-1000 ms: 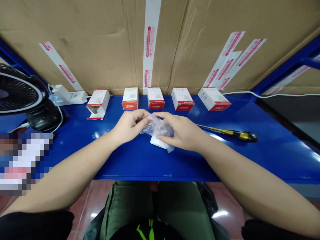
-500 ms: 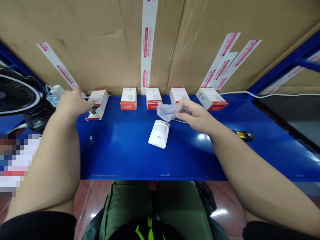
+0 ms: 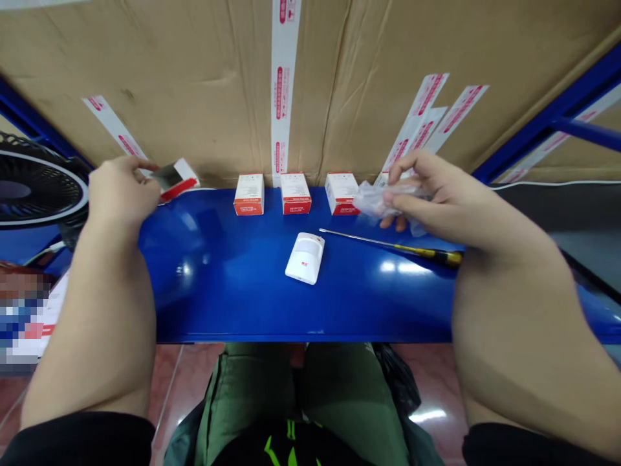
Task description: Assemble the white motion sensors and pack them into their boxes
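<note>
Open box [image 3: 180, 187]: shifted and tilted, apparently pinched by fingers of the left hand [image 3: 121, 192]. Plastic bag [image 3: 369, 199]: moved rightward, pinched by fingers of the right hand [image 3: 439, 200]. White sensor [image 3: 305, 259]: left unwrapped on the worktop [image 3: 228, 304].

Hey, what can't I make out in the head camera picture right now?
In the head view:
Rightmost box: mostly behind the right hand and plastic bag.
Screwdriver: handle end hidden by the right forearm.
Open box: left part covered by the left hand.
Fan: cut off by the left edge.
Middle box: fine print too small.
</note>
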Demonstrator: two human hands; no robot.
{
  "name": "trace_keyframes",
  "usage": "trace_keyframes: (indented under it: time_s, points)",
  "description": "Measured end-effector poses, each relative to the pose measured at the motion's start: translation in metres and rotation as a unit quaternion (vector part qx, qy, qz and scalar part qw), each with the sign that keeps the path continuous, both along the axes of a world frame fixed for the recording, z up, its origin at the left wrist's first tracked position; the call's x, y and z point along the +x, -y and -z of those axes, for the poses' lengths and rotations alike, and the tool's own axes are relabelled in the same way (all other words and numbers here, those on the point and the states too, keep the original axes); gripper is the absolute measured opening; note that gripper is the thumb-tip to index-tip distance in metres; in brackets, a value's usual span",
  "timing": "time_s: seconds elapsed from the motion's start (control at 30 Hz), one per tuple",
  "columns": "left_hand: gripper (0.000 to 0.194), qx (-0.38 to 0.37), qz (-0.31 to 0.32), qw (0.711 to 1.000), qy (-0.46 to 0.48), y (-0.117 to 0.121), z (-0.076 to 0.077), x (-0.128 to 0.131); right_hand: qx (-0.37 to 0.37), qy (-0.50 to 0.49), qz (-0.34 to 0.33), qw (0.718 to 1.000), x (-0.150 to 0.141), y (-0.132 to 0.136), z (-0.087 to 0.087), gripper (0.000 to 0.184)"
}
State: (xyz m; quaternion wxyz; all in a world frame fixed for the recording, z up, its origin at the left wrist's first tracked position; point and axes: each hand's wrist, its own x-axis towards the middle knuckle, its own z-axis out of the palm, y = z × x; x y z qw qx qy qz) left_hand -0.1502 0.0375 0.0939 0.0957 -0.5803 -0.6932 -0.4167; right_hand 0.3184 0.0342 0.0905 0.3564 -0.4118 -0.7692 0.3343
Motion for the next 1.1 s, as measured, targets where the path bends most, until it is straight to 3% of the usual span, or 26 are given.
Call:
trace_keyframes:
  time_s: [0.03,0.1,0.17,0.23,0.3,0.43,0.63,0.73,0.93,1.1]
  points:
    - [0.025,-0.015,-0.026,1.0,-0.003,0.005,-0.004,0.008,0.001,-0.024,0.005,1.0,-0.002,0.0,0.002,0.024]
    - [0.034,-0.008,-0.001,1.0,-0.018,0.012,-0.008,0.031,0.015,-0.068,0.011,0.997,-0.012,0.001,0.007,0.034]
    - [0.037,0.054,0.015,0.996,-0.063,0.016,-0.004,0.06,0.032,-0.126,0.014,0.991,-0.028,0.004,0.015,0.028]
    - [0.038,0.101,0.078,0.988,-0.083,0.019,0.008,0.089,0.064,-0.175,0.011,0.982,-0.047,0.01,0.024,0.018]
    - [0.042,0.141,0.154,0.972,-0.112,0.022,0.026,0.114,0.149,-0.192,0.009,0.97,-0.065,0.016,0.034,0.017]
    - [0.04,0.165,0.239,0.948,-0.132,0.028,0.057,0.146,0.29,-0.156,-0.018,0.944,-0.09,0.021,0.048,0.019]
    - [0.036,0.162,0.302,0.931,-0.125,0.038,0.075,0.16,0.349,-0.058,-0.09,0.931,-0.1,0.018,0.063,0.018]
    - [0.035,0.163,0.313,0.931,-0.09,0.038,0.079,0.16,0.337,-0.016,-0.04,0.94,-0.098,0.019,0.069,0.016]
    - [0.031,0.174,0.338,0.925,-0.021,0.036,0.086,0.163,0.203,0.017,0.082,0.976,-0.093,0.009,0.076,0.017]
    - [0.03,0.179,0.379,0.908,0.007,0.041,0.089,0.17,0.276,-0.027,0.101,0.956,-0.097,0.002,0.082,0.005]
